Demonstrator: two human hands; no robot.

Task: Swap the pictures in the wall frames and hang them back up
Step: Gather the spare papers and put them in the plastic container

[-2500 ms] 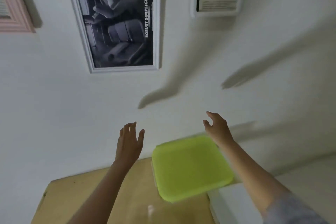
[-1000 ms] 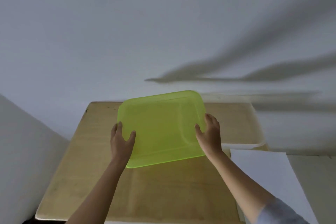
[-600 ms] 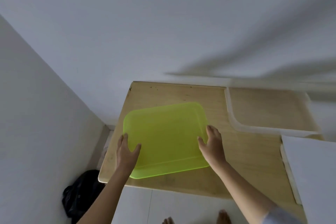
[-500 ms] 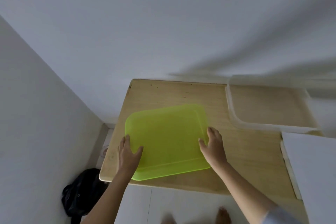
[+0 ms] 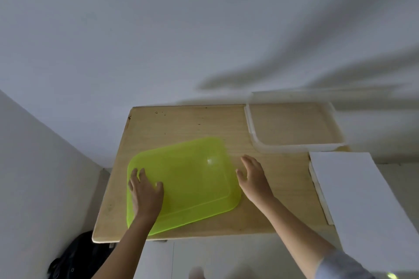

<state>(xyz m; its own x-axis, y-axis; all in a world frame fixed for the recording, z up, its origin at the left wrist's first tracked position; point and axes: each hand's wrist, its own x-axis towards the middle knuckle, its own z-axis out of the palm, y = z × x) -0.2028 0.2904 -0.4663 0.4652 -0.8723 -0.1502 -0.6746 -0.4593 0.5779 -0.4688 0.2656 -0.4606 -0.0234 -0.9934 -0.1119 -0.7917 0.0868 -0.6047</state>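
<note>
Two bare hands are at a yellow-green plastic tub point(image 5: 192, 179) on a light wooden tabletop point(image 5: 181, 124). The tub is translucent and rectangular with rounded corners, and appears to lie bottom up, a flared rim showing along its near side. One small glint of light sits toward its far right corner. It occupies the near left part of the tabletop, turned slightly askew, with its near left corner close to the near edge.

The left hand point(image 5: 146, 190) rests flat on the tub's near left portion, fingers straight and spread, gripping nothing. The right hand point(image 5: 254, 176) stands just beside the tub's right side, fingers straight and relaxed; whether it touches the wall of the tub cannot be told. A grey sleeve point(image 5: 340, 265) covers the right upper arm.

A clear plastic tray point(image 5: 294, 147) sits at the far right corner of the tabletop. A white flat board point(image 5: 362, 199) lies over the right edge. A black bag point(image 5: 74, 256) lies on the floor below the near left corner.
</note>
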